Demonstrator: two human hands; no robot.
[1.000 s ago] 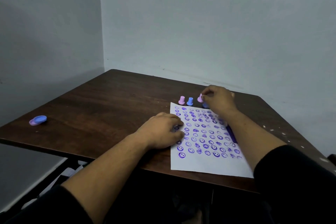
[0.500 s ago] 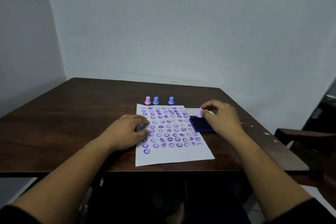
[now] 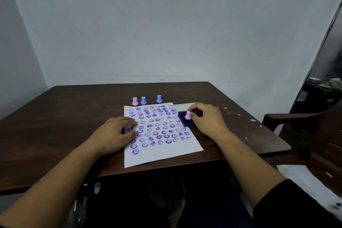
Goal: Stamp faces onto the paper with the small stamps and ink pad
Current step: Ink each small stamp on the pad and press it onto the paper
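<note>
One pink stamp point(image 3: 188, 115) is pinched in the right hand point(image 3: 207, 119) fingers on the ink pad point(image 3: 185, 121) beside the paper point(image 3: 162, 151), left hand point(image 3: 115, 134) lying loosely curled on its edge, so over-inking could smudge those crowded faces.

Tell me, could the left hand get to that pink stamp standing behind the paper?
Probably yes. The left hand rests on the paper, and only bare table lies between it and the pink stamp.

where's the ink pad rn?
In the head view, the ink pad lies on the table just off the paper's right edge, under the right hand, which presses a pink stamp onto it.
</note>
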